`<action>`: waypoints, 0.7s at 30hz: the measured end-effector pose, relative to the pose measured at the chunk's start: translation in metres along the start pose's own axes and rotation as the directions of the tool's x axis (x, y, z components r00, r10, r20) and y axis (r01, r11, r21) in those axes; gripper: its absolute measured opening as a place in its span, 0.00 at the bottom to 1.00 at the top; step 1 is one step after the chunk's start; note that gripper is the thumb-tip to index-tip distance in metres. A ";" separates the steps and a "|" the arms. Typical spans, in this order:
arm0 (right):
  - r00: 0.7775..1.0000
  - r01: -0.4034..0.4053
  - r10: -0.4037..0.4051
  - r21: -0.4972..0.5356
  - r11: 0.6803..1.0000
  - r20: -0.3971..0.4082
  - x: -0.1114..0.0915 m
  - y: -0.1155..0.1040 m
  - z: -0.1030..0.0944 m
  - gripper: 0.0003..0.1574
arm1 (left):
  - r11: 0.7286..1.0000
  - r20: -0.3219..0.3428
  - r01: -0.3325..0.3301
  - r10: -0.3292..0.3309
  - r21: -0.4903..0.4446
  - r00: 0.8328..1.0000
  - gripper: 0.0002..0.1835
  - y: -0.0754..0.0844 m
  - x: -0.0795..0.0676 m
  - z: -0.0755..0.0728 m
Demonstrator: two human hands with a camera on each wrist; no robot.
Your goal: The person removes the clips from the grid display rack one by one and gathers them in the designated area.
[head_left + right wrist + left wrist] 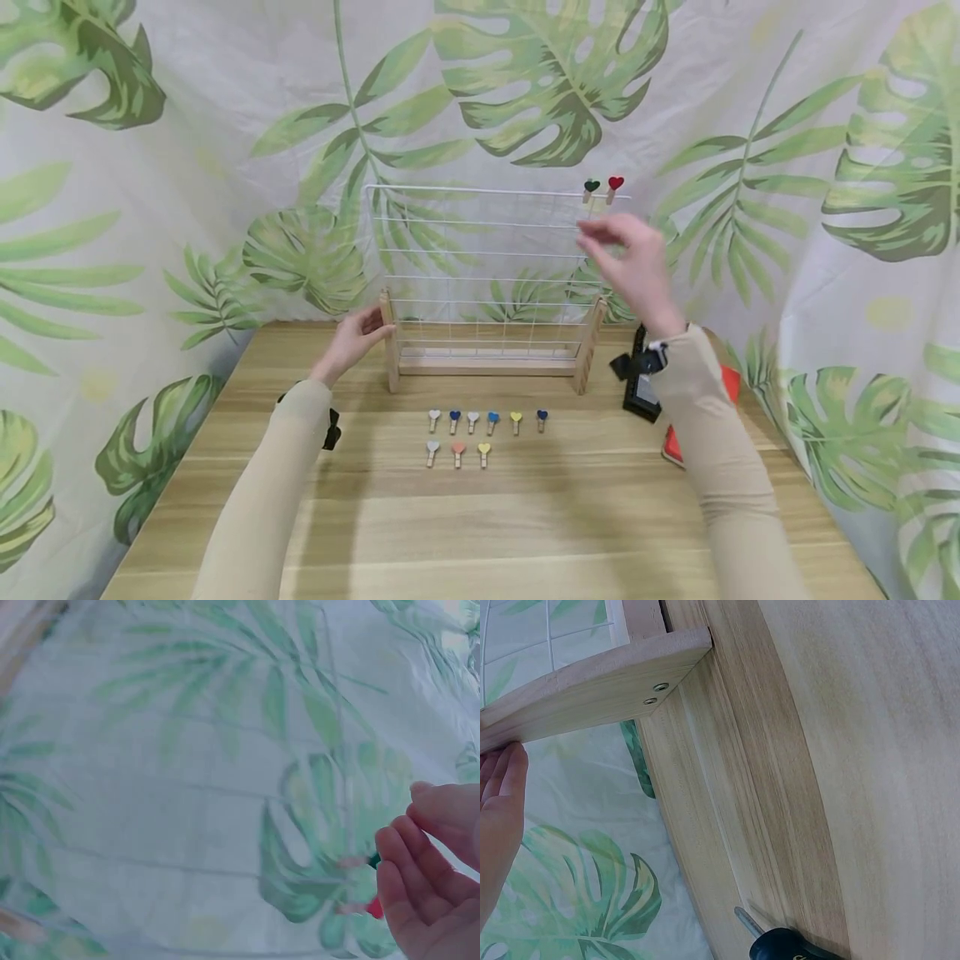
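Note:
A white wire grid rack [480,250] stands on the table between two wooden side posts. My left hand [358,337] grips its left post [389,346], fingers behind and thumb in front. In the left wrist view, the fingertips [516,761] touch that post's edge. Raised by the grid's upper right is my right hand [633,258], thumb and fingers loosely bent, with nothing visible between them. Just above it, a green heart clothespin [591,188] and a red heart clothespin [615,185] sit on the top wire. In the right wrist view, both clothespins are partly hidden behind my right hand [431,877].
Several small heart clothespins [483,451] lie in two rows in front of the rack. On the right are a black object [641,404] and a red item [672,446], partly behind my right sleeve. A leaf-print cloth [225,150] hangs behind the table [465,533].

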State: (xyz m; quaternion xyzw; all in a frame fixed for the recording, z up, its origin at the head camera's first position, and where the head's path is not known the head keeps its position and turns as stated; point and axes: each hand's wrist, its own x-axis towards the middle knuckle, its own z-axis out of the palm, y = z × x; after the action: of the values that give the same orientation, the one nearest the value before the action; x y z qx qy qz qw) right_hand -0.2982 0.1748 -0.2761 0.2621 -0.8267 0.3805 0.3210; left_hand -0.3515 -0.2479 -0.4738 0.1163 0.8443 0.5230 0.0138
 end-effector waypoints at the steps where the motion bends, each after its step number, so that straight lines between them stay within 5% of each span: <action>1: 1.000 0.011 -0.011 -0.015 1.000 -0.026 0.010 -0.001 -0.006 0.13 | 1.000 0.000 0.002 -0.002 0.000 1.000 0.35 0.000 0.000 0.000; 7: 0.995 0.044 -0.054 -0.111 0.993 -0.085 0.054 0.000 -0.033 0.14 | 1.000 -0.003 0.002 -0.002 -0.005 1.000 0.34 0.000 0.000 -0.001; 15: 0.988 0.016 0.017 -0.220 0.975 0.151 0.077 0.010 -0.040 0.17 | 1.000 -0.006 -0.004 0.004 0.000 1.000 0.34 -0.003 0.001 0.001; 21: 0.973 0.066 -0.003 -0.266 0.962 0.230 0.082 0.016 -0.035 0.13 | 1.000 -0.021 -0.017 0.017 -0.002 1.000 0.33 -0.003 0.002 0.001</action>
State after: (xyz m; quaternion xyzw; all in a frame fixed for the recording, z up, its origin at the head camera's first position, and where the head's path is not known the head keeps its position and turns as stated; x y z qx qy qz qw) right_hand -0.3512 0.1965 -0.2056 0.2718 -0.8977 0.2252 0.2636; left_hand -0.3535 -0.2476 -0.4771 0.1180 0.8427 0.5253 0.0008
